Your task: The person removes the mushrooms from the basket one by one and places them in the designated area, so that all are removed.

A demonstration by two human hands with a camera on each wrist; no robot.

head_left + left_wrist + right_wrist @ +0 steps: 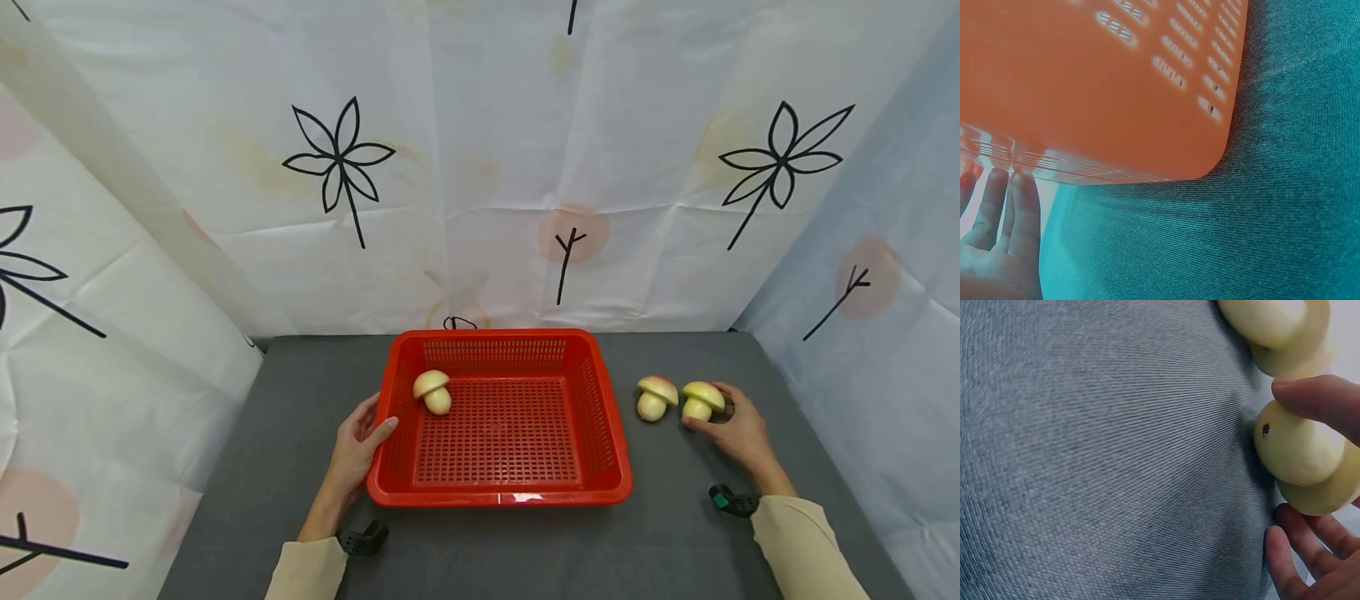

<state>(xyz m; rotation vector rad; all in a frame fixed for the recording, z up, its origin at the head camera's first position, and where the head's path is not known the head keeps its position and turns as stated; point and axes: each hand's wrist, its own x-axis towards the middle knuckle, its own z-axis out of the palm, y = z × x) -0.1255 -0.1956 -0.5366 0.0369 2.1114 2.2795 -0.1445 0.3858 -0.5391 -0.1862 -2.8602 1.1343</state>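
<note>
A red plastic basket (495,498) with a slotted floor sits at the middle of the table. My left hand (356,454) holds its left side, thumb over the rim and fingers against the outer wall (1072,87). Inside the basket, near its left wall, lies a pale toy mushroom (432,392). Right of the basket, my right hand (738,429) grips a yellow-capped toy mushroom (699,402), thumb (1319,403) at the stem and the other fingers by the cap. A dark brown thing (726,408) shows partly behind this cap, mostly hidden by the hand.
Another toy mushroom (656,398), with a reddish tint on its cap, lies between the basket and my right hand. The grey cloth-covered table (540,554) is bordered by patterned white fabric (495,167) at the back and sides.
</note>
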